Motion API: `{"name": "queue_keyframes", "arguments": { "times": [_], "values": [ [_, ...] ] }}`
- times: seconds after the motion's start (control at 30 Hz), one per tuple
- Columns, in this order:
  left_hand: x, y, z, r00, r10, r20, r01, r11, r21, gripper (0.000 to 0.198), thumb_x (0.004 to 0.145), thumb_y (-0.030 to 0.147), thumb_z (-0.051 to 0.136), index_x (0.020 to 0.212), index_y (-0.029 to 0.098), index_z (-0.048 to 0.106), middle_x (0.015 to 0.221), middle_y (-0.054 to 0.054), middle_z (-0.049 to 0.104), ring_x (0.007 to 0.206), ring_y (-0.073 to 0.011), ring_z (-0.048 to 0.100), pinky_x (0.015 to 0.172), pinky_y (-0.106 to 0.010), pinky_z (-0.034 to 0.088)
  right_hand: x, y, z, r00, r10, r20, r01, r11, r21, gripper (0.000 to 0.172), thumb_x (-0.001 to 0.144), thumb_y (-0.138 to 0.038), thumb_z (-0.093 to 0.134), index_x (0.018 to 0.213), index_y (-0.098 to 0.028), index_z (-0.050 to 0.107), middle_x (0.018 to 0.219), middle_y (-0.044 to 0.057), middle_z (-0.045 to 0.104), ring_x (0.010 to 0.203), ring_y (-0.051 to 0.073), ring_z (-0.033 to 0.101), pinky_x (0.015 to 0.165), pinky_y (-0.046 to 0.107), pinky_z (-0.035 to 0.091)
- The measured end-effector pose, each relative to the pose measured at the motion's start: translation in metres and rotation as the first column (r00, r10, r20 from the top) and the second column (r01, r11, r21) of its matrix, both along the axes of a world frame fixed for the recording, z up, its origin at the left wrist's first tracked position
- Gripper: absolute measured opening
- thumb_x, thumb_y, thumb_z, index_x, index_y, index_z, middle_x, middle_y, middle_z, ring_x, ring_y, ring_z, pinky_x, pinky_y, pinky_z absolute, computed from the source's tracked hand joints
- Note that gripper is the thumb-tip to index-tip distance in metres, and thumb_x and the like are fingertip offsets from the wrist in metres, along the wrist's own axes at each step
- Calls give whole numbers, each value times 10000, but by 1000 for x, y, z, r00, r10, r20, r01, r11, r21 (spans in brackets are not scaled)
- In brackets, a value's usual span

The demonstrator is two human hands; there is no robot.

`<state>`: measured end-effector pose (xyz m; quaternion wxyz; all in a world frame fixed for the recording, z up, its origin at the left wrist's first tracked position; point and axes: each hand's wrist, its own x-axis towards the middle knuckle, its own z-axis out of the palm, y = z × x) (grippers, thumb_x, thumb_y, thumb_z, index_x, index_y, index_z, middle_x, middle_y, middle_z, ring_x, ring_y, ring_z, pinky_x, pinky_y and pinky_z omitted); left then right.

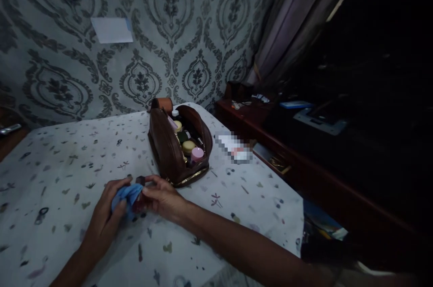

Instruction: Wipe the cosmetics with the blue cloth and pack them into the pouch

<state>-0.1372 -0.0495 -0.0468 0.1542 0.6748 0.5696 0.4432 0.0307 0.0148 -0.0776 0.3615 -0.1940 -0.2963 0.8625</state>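
My left hand (pixel 107 208) is closed around a crumpled blue cloth (pixel 127 196). Its folds press against a small dark red bottle (pixel 138 205) with a dark squarish cap (pixel 140 180), gripped in the fingers of my right hand (pixel 165 197). Much of the bottle is hidden by cloth and fingers, so its exact kind cannot be made out. Just beyond my hands stands a brown zip bag (pixel 165 142), unzipped at the top. Inside it are several small containers, among them a pink-lidded jar (pixel 197 155) and a yellow-lidded jar (pixel 188 146).
A patterned white cloth covers the table (pixel 84 156). Right of the bag lies a blurred-out flat item (pixel 234 148). Along the right side runs a dark red wooden desk (pixel 304 174) with a partly open drawer (pixel 270 158). Patterned wallpaper backs the table.
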Motion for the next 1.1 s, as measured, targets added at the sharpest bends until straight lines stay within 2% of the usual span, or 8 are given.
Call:
{"name": "queue_keyframes", "arguments": {
  "times": [0.07,0.17,0.37,0.53,0.67,0.8,0.97,1.1],
  "values": [
    [1,2,-5,1000,24,-7,-24,1000,-18,451,941,482,453,1292,228,580,1276,-87,618,1207,-269,582,1008,-379,485,1,-2,2,998,65,0,-65,998,21,696,516,-461,954,1039,-192,581,694,-52,684,613,132,642,650,298,501],
    [3,4,-7,1000,-3,-20,2,999,-38,442,927,476,498,1295,245,581,1286,-74,627,1200,-259,597,1020,-371,487,2,-7,5,994,110,7,-110,993,39,684,507,-460,955,1055,-181,656,697,-48,673,619,117,624,671,294,493],
    [5,2,-1,999,-10,-51,10,1000,10,272,923,453,523,1036,240,649,1020,-41,678,965,-219,665,829,-292,538,4,-11,14,985,155,79,-162,983,86,626,546,-499,924,1023,-150,716,724,-23,669,638,112,610,688,283,474],
    [8,1,5,997,-20,-74,25,998,66,214,934,415,520,947,238,640,942,-23,657,868,-190,656,753,-256,519,6,-12,23,966,202,159,-227,961,156,601,470,-400,959,983,-182,736,722,-67,622,643,77,555,689,236,463],
    [9,3,9,996,-17,-84,26,994,107,204,925,405,535,898,234,641,889,-13,659,826,-182,654,721,-247,507,4,-11,19,970,170,172,-194,972,135,666,409,-355,979,989,-179,703,720,-78,610,659,85,572,724,256,475],
    [9,3,16,997,15,-69,-9,997,81,237,920,422,531,825,229,629,787,5,651,721,-169,639,671,-243,490,2,-10,15,979,113,170,-128,989,77,713,361,-376,990,944,-181,630,750,-58,668,628,108,625,676,278,500],
    [10,2,24,997,65,-44,-64,998,26,318,902,486,516,741,226,602,683,15,624,626,-165,605,613,-245,471,1,-9,17,977,131,170,-143,988,59,673,361,-414,983,878,-160,634,724,-39,686,598,100,623,640,261,488],
    [11,2,25,995,95,1,-95,995,-39,368,869,539,517,690,225,585,623,23,612,575,-163,591,570,-240,466,1,-11,15,968,161,191,-183,978,103,690,360,-402,982,917,-171,645,767,-41,687,641,104,628,700,281,500]
  ]
}}
